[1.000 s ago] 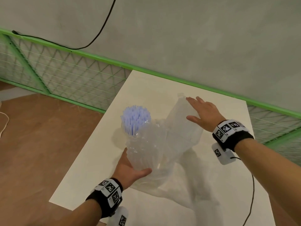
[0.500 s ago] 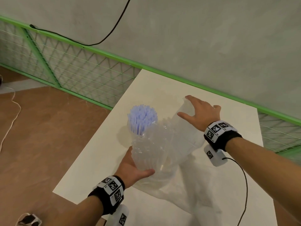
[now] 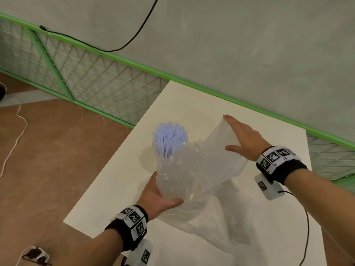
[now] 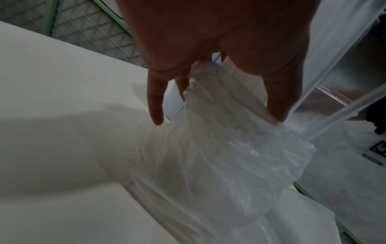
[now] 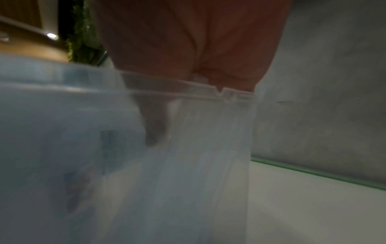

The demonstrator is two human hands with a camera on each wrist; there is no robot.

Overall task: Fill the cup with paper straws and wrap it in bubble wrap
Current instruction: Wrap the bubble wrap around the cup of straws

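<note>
A clear cup packed with pale blue paper straws (image 3: 169, 138) stands on the white table (image 3: 119, 181), with bubble wrap (image 3: 180, 175) bunched round its body. My left hand (image 3: 157, 196) grips the wrapped cup low on its left side, thumb across the front. In the left wrist view the fingers (image 4: 155, 105) and thumb curl into the crumpled bubble wrap (image 4: 229, 151). My right hand (image 3: 244, 140) lies flat, fingers straight, on the raised free flap (image 3: 219, 150) to the right of the cup. In the right wrist view its fingers (image 5: 153, 125) show dimly through the sheet (image 5: 188, 165).
More wrap trails over the table toward me (image 3: 221, 227). A black cable (image 3: 307, 227) hangs from my right wrist. The table's left edge drops to a brown floor (image 3: 48, 160). A green mesh fence (image 3: 86, 73) and a grey wall stand behind.
The head view has swung a little to the left. My right hand stays flat on the flap, slightly nearer the cup. The left hand keeps its grip.
</note>
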